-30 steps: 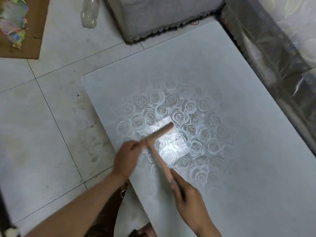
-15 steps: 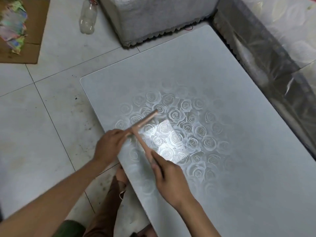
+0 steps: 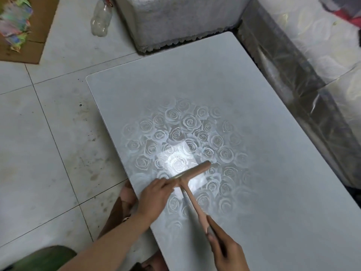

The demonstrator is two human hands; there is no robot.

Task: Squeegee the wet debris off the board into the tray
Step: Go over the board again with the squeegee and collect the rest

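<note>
A pale grey board [image 3: 244, 94] printed with roses lies flat on the tiled floor. A pink T-shaped squeegee [image 3: 192, 174] rests with its blade on the board near the left edge, over a bright glare patch. My left hand [image 3: 156, 194] covers and grips the left end of the blade. My right hand [image 3: 224, 249] holds the lower end of the handle. I see no debris on the board and no tray in view.
A clear plastic bottle [image 3: 101, 18] lies on the floor at the top. A grey fabric block [image 3: 175, 20] sits behind the board. Cardboard with coloured paper [image 3: 21, 26] is at top left. A plastic-wrapped mattress edge [image 3: 293, 79] runs along the right.
The squeegee first slid up and left across the board, then came back down and to the right. Both hands kept their hold throughout.
</note>
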